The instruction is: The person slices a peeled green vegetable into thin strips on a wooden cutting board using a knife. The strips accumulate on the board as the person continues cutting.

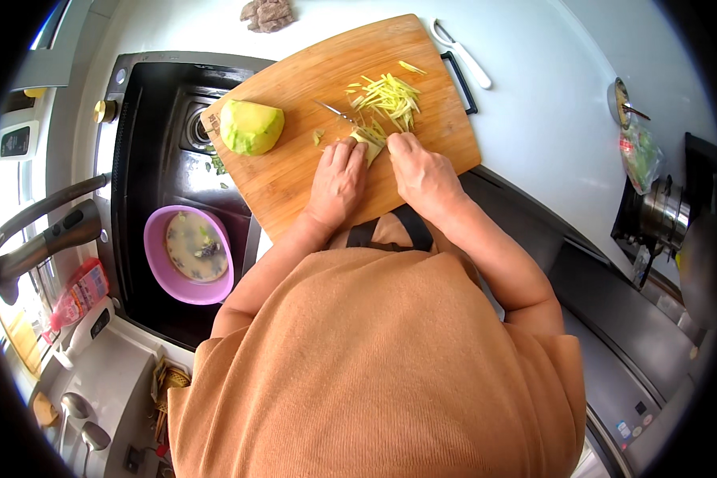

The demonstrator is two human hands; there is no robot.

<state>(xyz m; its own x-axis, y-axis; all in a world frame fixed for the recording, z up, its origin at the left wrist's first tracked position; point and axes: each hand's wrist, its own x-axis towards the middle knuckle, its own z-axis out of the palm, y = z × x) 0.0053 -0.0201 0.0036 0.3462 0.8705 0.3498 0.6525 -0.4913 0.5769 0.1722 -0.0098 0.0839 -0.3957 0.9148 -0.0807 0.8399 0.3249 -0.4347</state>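
A wooden cutting board point(295, 76) lies in front of me, partly over the sink. On it, my left hand point(338, 179) presses its bent fingers on a pale green vegetable piece point(368, 146). My right hand point(424, 171) is closed beside it, around a knife whose handle I cannot see. The thin knife blade point(334, 111) shows beyond the piece, pointing to the far left. Just past my hands lies a heap of thin yellow-green vegetable strips point(390, 97). A large peeled vegetable chunk point(251, 127), green with a flat pale cut face, sits at the board's left.
Left of me, a purple basin point(158, 259) with cloudy water stands in the black sink point(147, 171). The tap point(48, 239) reaches in from the left. A white-handled peeler point(474, 68) lies beyond the board's black handle point(460, 84). A brown cloth point(268, 13) is at the back.
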